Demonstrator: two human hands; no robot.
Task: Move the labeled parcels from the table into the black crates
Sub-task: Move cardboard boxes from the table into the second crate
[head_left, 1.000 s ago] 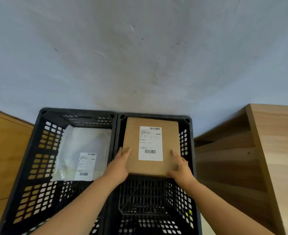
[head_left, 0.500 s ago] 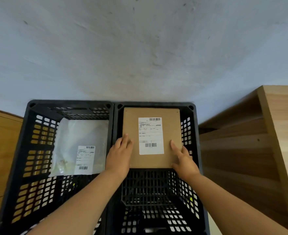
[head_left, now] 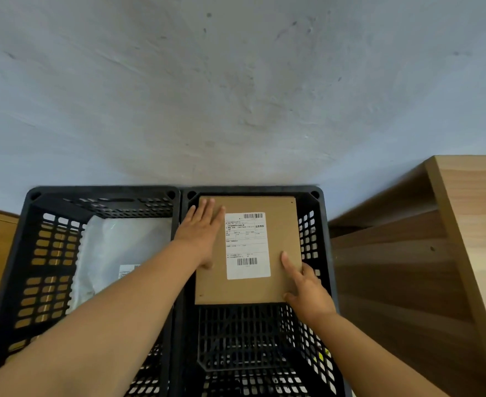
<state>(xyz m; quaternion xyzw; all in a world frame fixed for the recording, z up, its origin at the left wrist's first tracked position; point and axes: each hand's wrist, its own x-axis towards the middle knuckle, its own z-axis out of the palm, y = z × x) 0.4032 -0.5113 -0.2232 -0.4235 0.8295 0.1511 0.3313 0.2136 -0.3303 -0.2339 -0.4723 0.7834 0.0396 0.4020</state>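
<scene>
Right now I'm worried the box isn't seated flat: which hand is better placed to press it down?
Left. The left hand lies flat on the cardboard parcel; the right hand only touches its near corner with spread fingers.

The left forearm covers most of the white label [head_left: 128, 271] on the pale plastic bag [head_left: 113, 253] in the left crate [head_left: 32, 270], so only its top corner shows, and it hides the bag's near part too. The print on the label [head_left: 247, 245] of the cardboard parcel [head_left: 282, 224] is too small to read. The left hand [head_left: 200, 234] covers the parcel's left strip; the right hand [head_left: 307, 290] hides its near right corner. Both crates run off the bottom edge, as does the right crate [head_left: 325, 253] floor. The wooden shelf [head_left: 408, 253] is cut by the right edge.
</scene>
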